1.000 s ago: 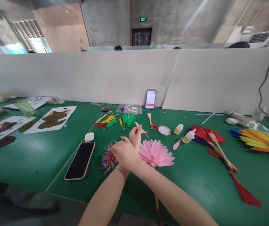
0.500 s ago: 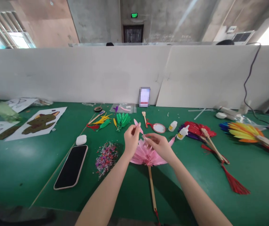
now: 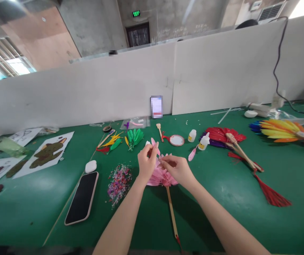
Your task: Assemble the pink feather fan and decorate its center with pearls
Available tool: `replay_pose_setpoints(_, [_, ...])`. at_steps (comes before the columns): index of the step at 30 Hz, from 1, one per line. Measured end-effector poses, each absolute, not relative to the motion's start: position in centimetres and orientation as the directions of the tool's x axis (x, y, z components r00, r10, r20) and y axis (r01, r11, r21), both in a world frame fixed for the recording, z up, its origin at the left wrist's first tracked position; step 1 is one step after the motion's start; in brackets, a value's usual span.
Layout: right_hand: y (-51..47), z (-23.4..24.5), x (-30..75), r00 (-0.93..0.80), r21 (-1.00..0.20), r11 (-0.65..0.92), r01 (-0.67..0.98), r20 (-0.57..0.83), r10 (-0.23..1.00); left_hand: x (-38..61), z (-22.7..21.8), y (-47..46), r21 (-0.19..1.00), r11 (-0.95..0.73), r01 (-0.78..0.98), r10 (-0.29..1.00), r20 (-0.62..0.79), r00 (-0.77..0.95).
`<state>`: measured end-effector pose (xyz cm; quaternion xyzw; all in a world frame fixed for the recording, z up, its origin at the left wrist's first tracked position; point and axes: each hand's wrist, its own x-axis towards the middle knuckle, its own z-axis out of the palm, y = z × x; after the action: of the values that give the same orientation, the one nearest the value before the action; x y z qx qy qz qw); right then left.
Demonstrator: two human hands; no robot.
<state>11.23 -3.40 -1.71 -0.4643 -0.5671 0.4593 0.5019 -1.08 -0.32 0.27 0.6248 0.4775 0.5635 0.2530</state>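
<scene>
The fingers of the left hand pinch a slim pink feather, tip pointing up. The right hand meets it, fingertips drawn together at the feather's lower end; from here I can't tell whether they grip it. A second ago the forearms were crossed, the right hand over the pile of coloured bits; now they're uncrossed, so both hands attend to this one feather. Below them a pink feather fan lies on the green surface, partly hidden, handle toward the person. Farther out, a loose pink feather lies near the dropper bottle; a dark-screened phone lies left of the pile.
</scene>
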Motion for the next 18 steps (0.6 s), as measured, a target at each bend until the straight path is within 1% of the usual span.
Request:
replay_pose_setpoints(7, [-3.37, -1.33, 11.41, -0.092, -0.998, 0.063, -0.017, 0.065, 0.994, -0.82, 0.33, -0.52, 0.845, -0.422, 0.328, 0.883, 0.466, -0.065])
replay_pose_setpoints(18, [-3.44, -1.1, 11.39, -0.114, -0.99, -0.044, -0.132, -0.029, 0.993, -0.8, 0.1, -0.47, 0.852, -0.411, 0.323, 0.885, 0.459, -0.085])
